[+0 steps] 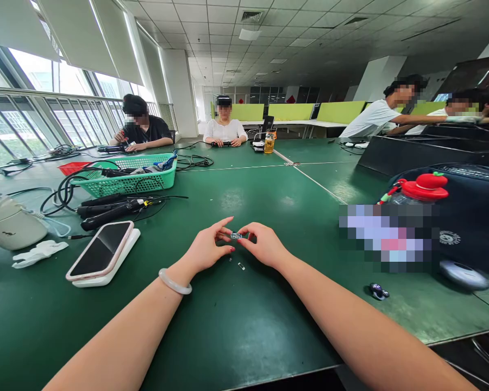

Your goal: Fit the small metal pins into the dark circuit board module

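Observation:
Both my hands meet over the green table (244, 326), a little above its surface. My left hand (207, 247), with a pale bangle on the wrist, pinches one end of a tiny metal part (236, 235). My right hand (263, 244) pinches the other end of the same part. On the table just below the hands lie two more tiny pieces: a small silvery one (241, 266) and a speck (230, 259) left of it.
A phone on a white stand (101, 252), a crumpled white tissue (38, 253), a white device (8, 222), black tools with cables (110, 209) and a green basket (126, 174) lie at left. A black bag (468, 217) with a red-capped bottle (421, 190) sits at right. Other people sit at the far side.

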`<state>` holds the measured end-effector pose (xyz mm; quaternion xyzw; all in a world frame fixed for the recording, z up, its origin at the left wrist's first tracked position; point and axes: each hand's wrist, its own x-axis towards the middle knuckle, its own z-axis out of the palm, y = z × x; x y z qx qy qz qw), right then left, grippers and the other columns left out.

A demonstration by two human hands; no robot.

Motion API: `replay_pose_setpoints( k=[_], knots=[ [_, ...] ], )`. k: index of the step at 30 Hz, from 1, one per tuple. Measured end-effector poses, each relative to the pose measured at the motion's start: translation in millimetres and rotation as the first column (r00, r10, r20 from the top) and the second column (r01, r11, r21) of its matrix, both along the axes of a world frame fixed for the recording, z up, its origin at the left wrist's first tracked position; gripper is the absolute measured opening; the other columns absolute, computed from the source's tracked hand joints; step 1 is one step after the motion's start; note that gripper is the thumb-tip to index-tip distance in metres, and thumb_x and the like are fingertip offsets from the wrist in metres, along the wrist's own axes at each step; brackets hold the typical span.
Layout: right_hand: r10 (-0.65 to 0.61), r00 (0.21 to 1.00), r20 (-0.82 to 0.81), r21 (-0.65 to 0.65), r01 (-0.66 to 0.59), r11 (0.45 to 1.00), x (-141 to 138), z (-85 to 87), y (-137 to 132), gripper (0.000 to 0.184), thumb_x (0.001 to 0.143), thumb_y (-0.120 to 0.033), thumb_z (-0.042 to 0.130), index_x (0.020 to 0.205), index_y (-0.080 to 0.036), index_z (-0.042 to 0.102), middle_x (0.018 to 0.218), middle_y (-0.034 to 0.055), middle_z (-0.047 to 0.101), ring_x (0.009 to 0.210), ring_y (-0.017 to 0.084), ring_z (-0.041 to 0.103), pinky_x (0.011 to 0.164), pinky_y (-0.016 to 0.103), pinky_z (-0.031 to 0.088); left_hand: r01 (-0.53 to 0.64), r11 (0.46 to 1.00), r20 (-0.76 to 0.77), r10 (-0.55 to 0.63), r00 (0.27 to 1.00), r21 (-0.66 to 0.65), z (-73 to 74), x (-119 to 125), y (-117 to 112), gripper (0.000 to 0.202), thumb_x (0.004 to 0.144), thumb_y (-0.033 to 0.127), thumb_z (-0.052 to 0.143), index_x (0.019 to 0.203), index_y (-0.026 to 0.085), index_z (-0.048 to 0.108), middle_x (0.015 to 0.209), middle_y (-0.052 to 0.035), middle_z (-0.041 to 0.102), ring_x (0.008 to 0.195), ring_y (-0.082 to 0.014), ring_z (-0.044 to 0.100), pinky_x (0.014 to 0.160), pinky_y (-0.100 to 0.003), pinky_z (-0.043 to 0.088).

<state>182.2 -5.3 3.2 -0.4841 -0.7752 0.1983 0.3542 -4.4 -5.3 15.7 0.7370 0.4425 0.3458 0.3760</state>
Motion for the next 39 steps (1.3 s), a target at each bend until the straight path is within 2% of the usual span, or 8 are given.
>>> replay_pose_setpoints(
  k=[5, 9, 14, 19, 21, 23, 26, 39],
  knots=[
    [0.044, 0.998, 0.035, 0.031, -0.045, 0.998, -1, 1.9, -2, 0.009, 0.079, -0.025, 0.062, 0.086, -0.021, 0.066, 0.082, 0.0004, 0.061, 0.071, 0.012, 0.053, 0.069, 0.026, 0.043, -0.028, 0.998, -0.097, 0.034, 0.995, 0.056, 3.5, -1, 0, 0.043, 0.073, 0.026, 0.063, 0.115, 0.019, 0.061, 0.1, -0.0053, 0.069, 0.093, -0.019, 0.064, 0.09, -0.035, 0.049],
    [0.06, 0.996, 0.067, 0.043, -0.063, 0.997, -1, 2.2, -3, 0.009, 0.079, -0.024, 0.063, 0.088, -0.021, 0.066, 0.084, 0.0008, 0.061, 0.072, 0.012, 0.053, 0.069, 0.027, 0.043, -0.014, 0.993, -0.247, 0.042, 0.968, 0.115, 4.9, -4, 0, 0.03, 0.075, 0.034, 0.061, 0.103, 0.024, 0.069, 0.104, -0.0019, 0.07, 0.096, -0.0208, 0.063, 0.09, -0.033, 0.048],
    [0.074, 0.989, 0.13, 0.108, -0.088, 0.99, -1, 2.7, -4, 0.01, 0.08, -0.024, 0.063, 0.089, -0.02, 0.066, 0.087, 0.0026, 0.063, 0.079, 0.014, 0.055, 0.075, 0.03, 0.044, -0.01, 0.976, -0.377, 0.093, 0.921, 0.217, 6.6, -5, 0, 0.031, 0.075, 0.04, 0.059, 0.1, 0.027, 0.07, 0.101, -0.0019, 0.07, 0.096, -0.0228, 0.061, 0.086, -0.034, 0.047],
    [-0.031, 0.994, 0.103, 0.168, 0.013, 0.986, -1, 6.4, -5, 0.014, 0.078, -0.021, 0.066, 0.092, -0.02, 0.065, 0.091, 0.0035, 0.064, 0.09, 0.018, 0.054, 0.083, 0.033, 0.043, -0.114, 0.954, -0.394, 0.221, 0.892, 0.276, 5.3, -9, 4, 0.029, 0.075, 0.041, 0.059, 0.097, 0.027, 0.071, 0.1, -0.0018, 0.07, 0.098, -0.0238, 0.06, 0.086, -0.035, 0.046],
    [0.022, 0.987, 0.161, 0.132, -0.043, 0.99, -1, 5.8, -7, 0.007, 0.077, -0.02, 0.067, 0.084, -0.021, 0.067, 0.085, 0.0027, 0.063, 0.086, 0.017, 0.054, 0.08, 0.032, 0.043, -0.153, 0.949, -0.387, 0.255, 0.886, 0.274, 3.5, -11, 6, 0.028, 0.075, 0.041, 0.06, 0.095, 0.026, 0.072, 0.099, -0.0018, 0.071, 0.098, -0.0235, 0.06, 0.086, -0.034, 0.046],
    [0.14, 0.961, 0.238, 0.097, -0.167, 0.981, -2, 2.9, -8, 0.004, 0.077, -0.021, 0.067, 0.08, -0.022, 0.069, 0.082, 0.0019, 0.063, 0.084, 0.016, 0.053, 0.079, 0.031, 0.042, -0.174, 0.952, -0.383, 0.262, 0.886, 0.25, 1.9, -14, 8, 0.027, 0.074, 0.04, 0.06, 0.093, 0.025, 0.072, 0.099, -0.0017, 0.072, 0.095, -0.0224, 0.062, 0.084, -0.032, 0.047],
    [0.231, 0.92, 0.316, 0.089, -0.271, 0.958, -7, -3.5, -7, 0.006, 0.078, -0.022, 0.067, 0.082, -0.023, 0.071, 0.082, 0.0017, 0.062, 0.083, 0.015, 0.053, 0.079, 0.029, 0.041, -0.181, 0.961, -0.388, 0.251, 0.887, 0.209, 0.3, -15, 10, 0.027, 0.074, 0.039, 0.061, 0.093, 0.024, 0.073, 0.098, -0.0013, 0.072, 0.092, -0.021, 0.064, 0.08, -0.03, 0.049],
    [0.23, 0.869, 0.439, 0.168, -0.33, 0.929, -17, -8.1, -6, 0.011, 0.082, -0.015, 0.059, 0.072, -0.019, 0.065, 0.075, 0.002, 0.059, 0.073, 0.015, 0.051, 0.072, 0.029, 0.04, -0.131, 0.972, -0.394, 0.2, 0.897, 0.196, -2.2, -14, 10, 0.028, 0.074, 0.039, 0.059, 0.093, 0.023, 0.073, 0.098, -0.0025, 0.072, 0.091, -0.0222, 0.064, 0.081, -0.032, 0.048]
  ],
)
